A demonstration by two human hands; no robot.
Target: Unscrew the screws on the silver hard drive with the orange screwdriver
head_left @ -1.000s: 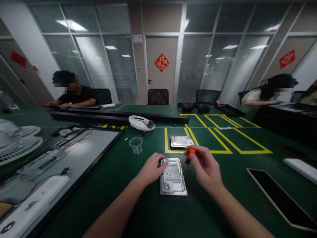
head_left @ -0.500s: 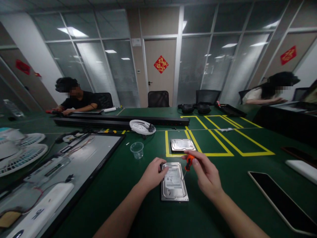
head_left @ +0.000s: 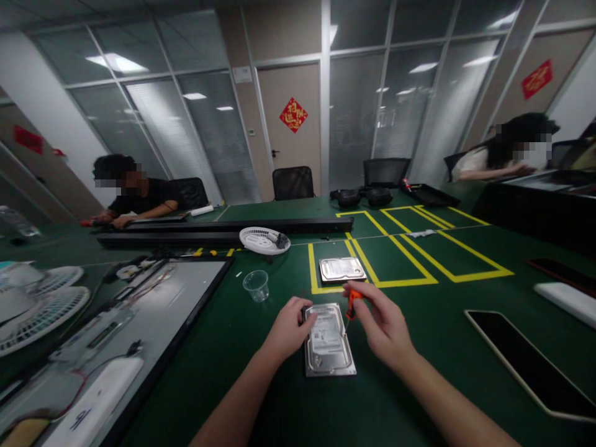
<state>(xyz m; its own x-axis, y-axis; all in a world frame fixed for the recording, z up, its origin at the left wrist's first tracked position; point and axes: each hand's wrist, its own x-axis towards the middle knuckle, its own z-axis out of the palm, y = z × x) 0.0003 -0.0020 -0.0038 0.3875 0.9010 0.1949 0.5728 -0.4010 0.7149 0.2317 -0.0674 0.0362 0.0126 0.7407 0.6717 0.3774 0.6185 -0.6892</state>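
A silver hard drive [head_left: 328, 341] lies flat on the green table [head_left: 400, 385] just in front of me. My left hand [head_left: 287, 326] rests curled against its upper left corner, thumb on the top edge. My right hand [head_left: 380, 324] pinches a small orange-handled screwdriver [head_left: 351, 302], its tip pointing down at the drive's right edge. A second silver hard drive [head_left: 342, 269] sits farther back inside a yellow-taped square.
A clear plastic cup [head_left: 256, 285] stands left of the drives. An opened flat screen panel [head_left: 121, 329] fills the left side, a white fan grille [head_left: 263, 239] lies behind, dark tablets [head_left: 531, 366] at the right. Two people sit at the far sides.
The view has tilted slightly and shifted; my hands stay at the hard drive, the right hand turning the screwdriver a little lower toward the drive's edge.
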